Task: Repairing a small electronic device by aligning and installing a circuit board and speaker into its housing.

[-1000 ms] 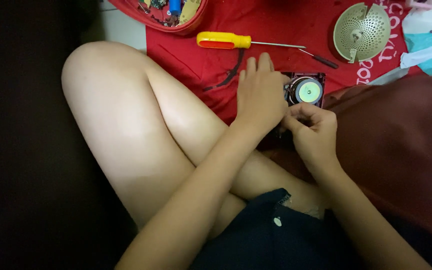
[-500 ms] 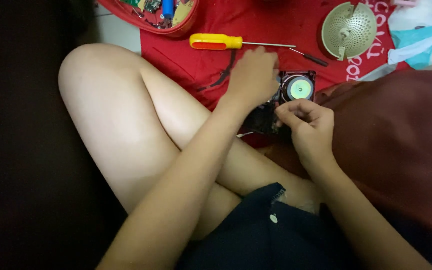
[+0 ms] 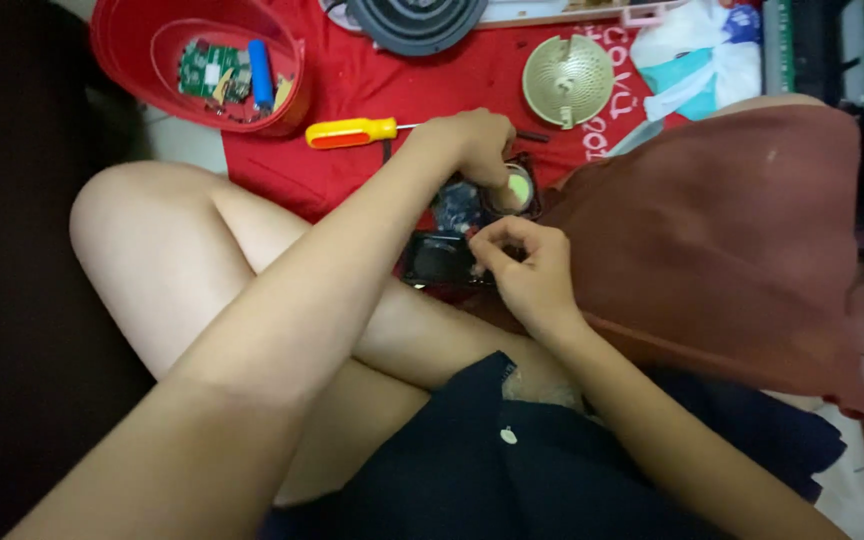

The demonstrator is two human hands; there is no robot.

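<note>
the left hand [image 3: 472, 140] now lies over the top of the small black device [image 3: 457, 235], its fingers curled down onto the part with the pale round disc [image 3: 519, 188]; a moment ago this hand lay flatter and more to the side, so it has moved up and closed more around the device. the right hand [image 3: 527, 265] stays at the lower edge of the device, thumb and first fingers pressed together as if pinching some small part, but what is between the tips is too small to tell. the device sits on the red cloth [image 3: 372, 80], just in front of the bent knee, between both hands, touching them. it seems the left hand now steadies the device while the right one works on a fine detail. the view also shifted down, so more of the floor things show: a yellow screwdriver [image 3: 352, 132] lies just beside the left hand, untouched, a red bowl [image 3: 132, 70] with a green circuit board [image 3: 207, 70] stands well apart at the left, and a round pale grille [image 3: 568, 80] lies beyond the hands.
</note>
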